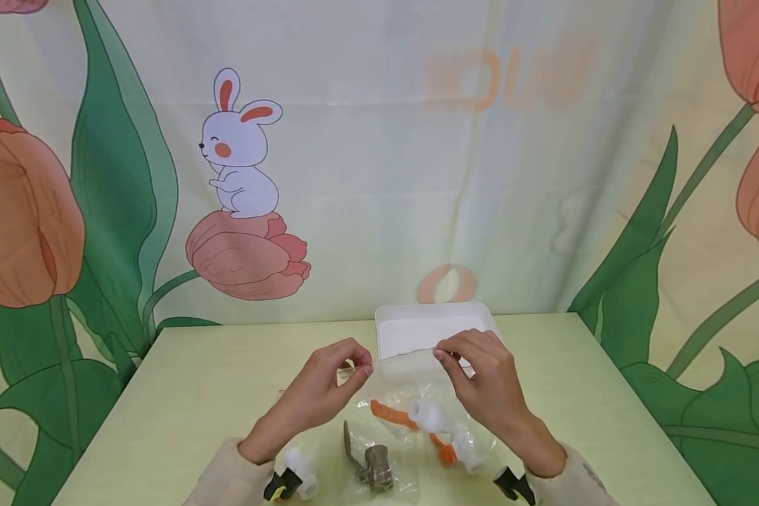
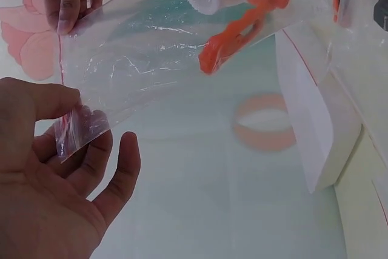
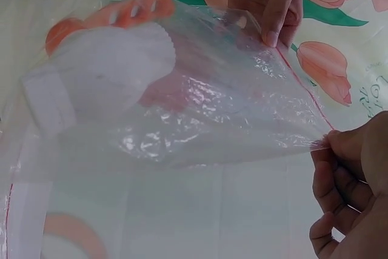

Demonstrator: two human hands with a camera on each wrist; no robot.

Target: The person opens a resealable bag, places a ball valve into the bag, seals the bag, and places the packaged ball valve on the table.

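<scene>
A clear zip-lock bag (image 1: 400,372) with a red line along its mouth is stretched between both hands. My left hand (image 1: 322,386) pinches one top corner between thumb and fingers. At the opposite corner, my right hand (image 1: 490,379) pinches the bag the same way, as the right wrist view shows at the fingers (image 3: 342,141). Inside the bag hangs a white plastic valve (image 1: 429,416) with an orange handle (image 2: 236,31). Below the hands on the table lies a metal ball valve (image 1: 378,465) with a lever, seemingly in another clear bag.
Behind the hands stands a shallow white tray (image 1: 388,323) at the table's back edge. A white plastic piece (image 1: 300,471) lies by the left wrist. The pale table (image 1: 183,393) extends to both sides, with a printed curtain (image 1: 367,176) behind it.
</scene>
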